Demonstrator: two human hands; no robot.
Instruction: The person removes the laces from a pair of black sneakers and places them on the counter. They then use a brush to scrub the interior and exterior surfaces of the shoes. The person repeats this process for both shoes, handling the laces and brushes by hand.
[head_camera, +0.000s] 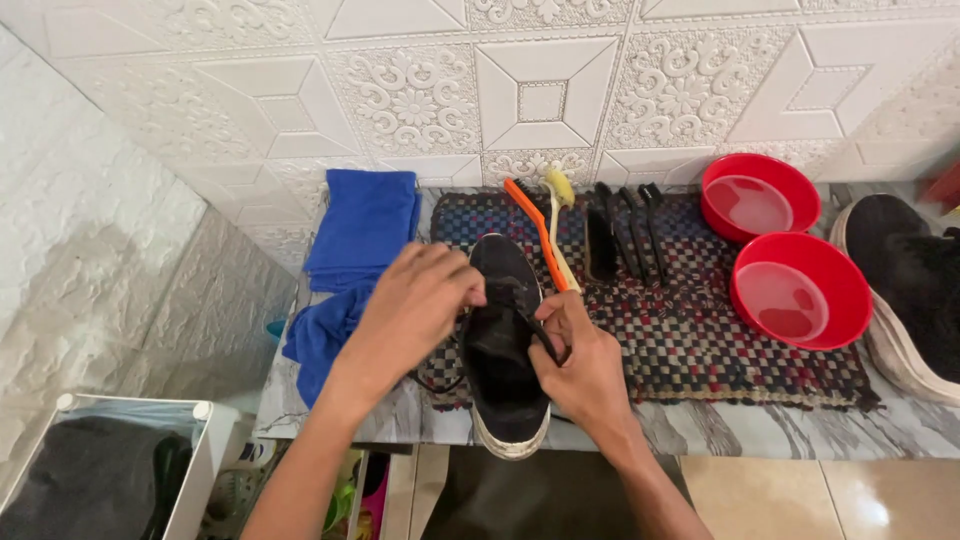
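We see the left hand (418, 300) and right hand (578, 358) both pinching the laces of a black shoe (503, 350) between them; brushes (590, 230) lie just beyond

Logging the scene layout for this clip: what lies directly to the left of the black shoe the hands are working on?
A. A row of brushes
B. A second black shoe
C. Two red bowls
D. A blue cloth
D. The blue cloth lies left of the black shoe under the left hand, while the red bowls, brushes and second shoe all sit beyond the right hand.
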